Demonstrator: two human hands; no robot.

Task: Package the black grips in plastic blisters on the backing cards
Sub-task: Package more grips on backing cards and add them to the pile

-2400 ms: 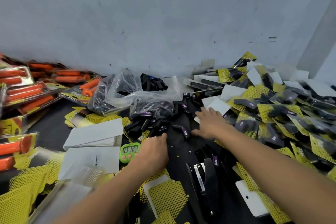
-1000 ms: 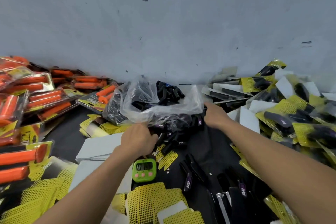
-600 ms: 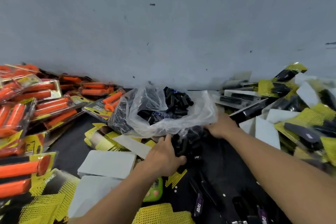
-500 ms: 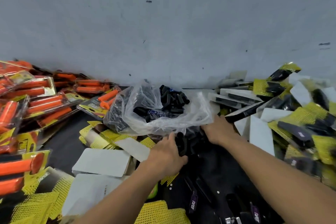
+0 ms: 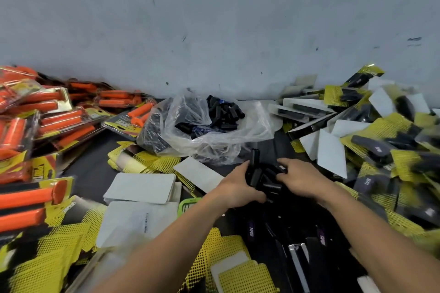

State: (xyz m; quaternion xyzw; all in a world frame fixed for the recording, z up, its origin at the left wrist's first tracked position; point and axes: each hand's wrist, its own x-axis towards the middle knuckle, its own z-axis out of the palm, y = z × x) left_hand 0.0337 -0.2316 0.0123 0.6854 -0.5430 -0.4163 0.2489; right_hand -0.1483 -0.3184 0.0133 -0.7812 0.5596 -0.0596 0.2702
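Observation:
A heap of loose black grips lies on the dark table in front of a clear plastic bag that holds more black grips. My left hand cups the heap from the left, fingers curled round grips. My right hand cups it from the right, fingers curled in on the grips. Yellow-and-black backing cards lie near the front edge. White card backs sit to the left.
Packaged orange grips are piled at the left. Finished black-grip packs pile up at the right. A green timer peeks out under my left wrist. A black stapler lies at the front, right of centre. A grey wall stands behind.
Both hands have drawn back from the bag's front edge toward me and closed together, gathering a heap of black grips between them.

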